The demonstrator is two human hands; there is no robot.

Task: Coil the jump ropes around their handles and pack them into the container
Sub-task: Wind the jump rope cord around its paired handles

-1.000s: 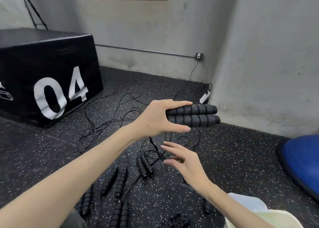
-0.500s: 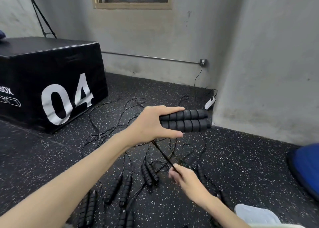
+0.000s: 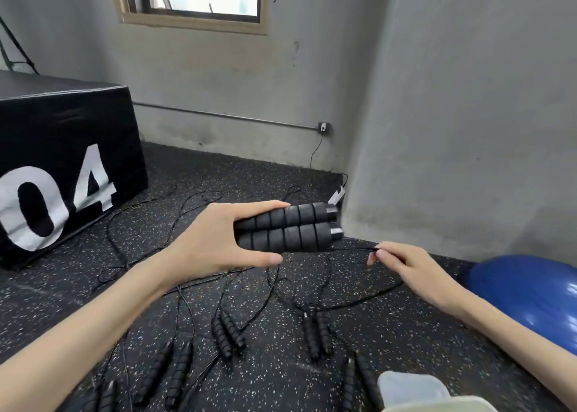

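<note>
Black rubber floor [image 3: 281,174] flecked with white takes up most of the view, meeting grey plaster walls [image 3: 452,106] at a corner. On the left stands a big black padded box [image 3: 71,149] marked 04 in white, and at the right edge a blue ball [image 3: 527,287] rests on the floor. Spread over the floor lie thin black cords [image 3: 193,305] in loose tangles, with several pairs of ribbed black handles near the bottom: one pair [image 3: 227,336] in the middle, another pair [image 3: 317,336] to its right, a third pair [image 3: 170,371] lower left. A pale cloth-like thing [image 3: 412,389] shows at the bottom edge; what it is cannot be told.

Held above the floor, mid-frame, are two jump rope handles [image 3: 287,227], thick, foam-covered, ringed with grooves, lying side by side and touching, their capped ends pointing right. The left hand [image 3: 218,240] reaches in from the lower left with the arm stretched forward; its grip is clasped round the near ends of both handles, fingers over the top, thumb under. The right hand [image 3: 402,266] comes in from the lower right, just right of the handle caps, its grip pinching the thin rope [image 3: 352,249] between thumb and forefinger, the rope running nearly level from the lower cap to the fingertips
</note>
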